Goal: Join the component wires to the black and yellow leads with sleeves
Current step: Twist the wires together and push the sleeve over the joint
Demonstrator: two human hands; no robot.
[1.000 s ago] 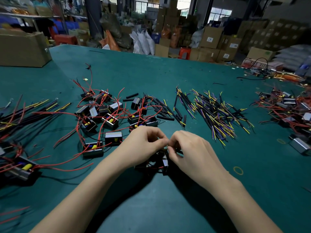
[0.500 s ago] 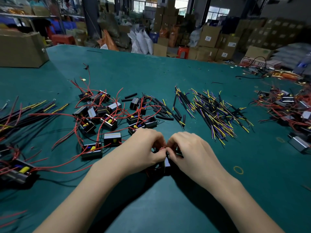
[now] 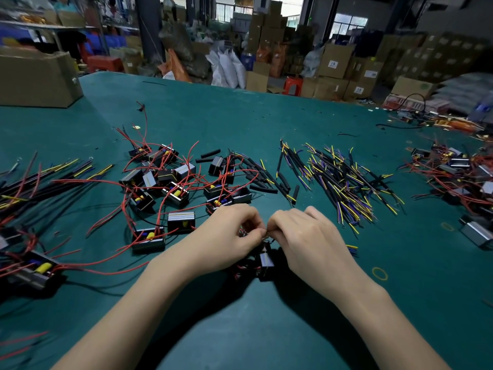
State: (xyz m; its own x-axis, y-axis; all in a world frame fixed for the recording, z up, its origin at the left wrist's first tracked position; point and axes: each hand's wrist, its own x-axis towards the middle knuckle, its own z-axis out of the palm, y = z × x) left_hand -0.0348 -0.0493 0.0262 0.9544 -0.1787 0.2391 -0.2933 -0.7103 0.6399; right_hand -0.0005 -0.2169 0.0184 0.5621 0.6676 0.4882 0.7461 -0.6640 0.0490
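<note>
Wire ends [image 3: 266, 231] sit pinched right between our two hands, a short run lying roughly left-right just above the worktop [image 3: 266, 329]; left hand [image 3: 226, 236] has its grip curled, thumb and forefinger pinching the wire from its side; right hand [image 3: 306, 239] likewise, fingers curled and pinching the other end; the two grips nearly touch, so neither hand is nearer; whether a sleeve is already on the joint is too small to tell; the component [image 3: 264, 260], a small black block, lies just below the pinch between the wrists, its wires running up into the fingers; we judge this as twisting or mating the ends, with the next move turning on keeping both ends in line along that left-right axis; loose black sleeves [image 3: 262, 188] lie beyond the hands, near; pile of black and yellow leads [image 3: 344, 182] further out toward the right hand; spare components with red wires [image 3: 173, 182] toward the left; open green worktop toward us and to the near right gives free room; a yellow band [image 3: 379, 273] lies there, well apart.
</note>
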